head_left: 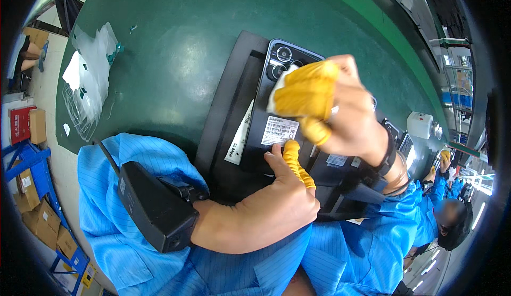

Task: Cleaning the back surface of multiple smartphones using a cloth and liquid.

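Note:
A dark smartphone (pixel 254 155) lies back up on a black tray (pixel 226 91), its round camera lenses toward the far end and a white printed label (pixel 279 131) on its back. My left hand (pixel 282 184) grips the phone's near part, with the bare thumb and a finger in a yellow finger cot beside the label. Over the phone, my right hand (pixel 332 104), slightly blurred, is closed around a white cloth (pixel 278 96) at the camera end. Yellow cots cover its fingers and hide much of the cloth. A white printed strip (pixel 239 133) lies left of the phone.
More phones (pixel 332 163) lie to the right, partly behind my right arm. A translucent bottle (pixel 420 125) stands farther right, near a co-worker in blue (pixel 426 211). Crumpled clear plastic bags (pixel 96 77) lie at the left of the green table (pixel 170 35). Cartons (pixel 42 224) sit beyond the left edge.

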A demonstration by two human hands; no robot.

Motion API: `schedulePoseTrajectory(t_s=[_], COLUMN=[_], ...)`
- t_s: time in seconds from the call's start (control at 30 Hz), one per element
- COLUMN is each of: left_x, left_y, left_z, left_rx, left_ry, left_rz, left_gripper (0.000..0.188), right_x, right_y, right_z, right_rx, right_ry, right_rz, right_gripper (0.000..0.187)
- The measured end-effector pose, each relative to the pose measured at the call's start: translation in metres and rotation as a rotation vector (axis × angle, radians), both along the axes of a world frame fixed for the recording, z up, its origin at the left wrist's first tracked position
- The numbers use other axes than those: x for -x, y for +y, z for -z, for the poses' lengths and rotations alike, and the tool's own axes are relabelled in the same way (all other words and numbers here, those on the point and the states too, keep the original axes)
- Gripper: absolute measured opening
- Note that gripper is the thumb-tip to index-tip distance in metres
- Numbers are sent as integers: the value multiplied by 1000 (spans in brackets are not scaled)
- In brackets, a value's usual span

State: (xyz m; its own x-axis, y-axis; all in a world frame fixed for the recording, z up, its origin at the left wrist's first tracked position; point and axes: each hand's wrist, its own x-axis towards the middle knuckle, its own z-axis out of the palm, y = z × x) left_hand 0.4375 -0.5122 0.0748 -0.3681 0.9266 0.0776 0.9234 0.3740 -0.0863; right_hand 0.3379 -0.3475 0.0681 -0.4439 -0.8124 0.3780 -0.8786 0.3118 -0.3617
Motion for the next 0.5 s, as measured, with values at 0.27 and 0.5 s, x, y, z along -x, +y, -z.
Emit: schedulePoseTrajectory(t_s=[0.27, 0.5], left_x=[0, 1], left_y=[-1, 1], left_z=[2, -1], left_rx=[-50, -57], left_ry=[57, -18], left_rz=[11, -14], left_gripper=[25, 23], right_x=[26, 18], right_y=[20, -7], right_z=[-8, 12], right_rx=[204, 46], right_ry=[-11, 158], right_rz=[287, 48], right_gripper=[18, 19])
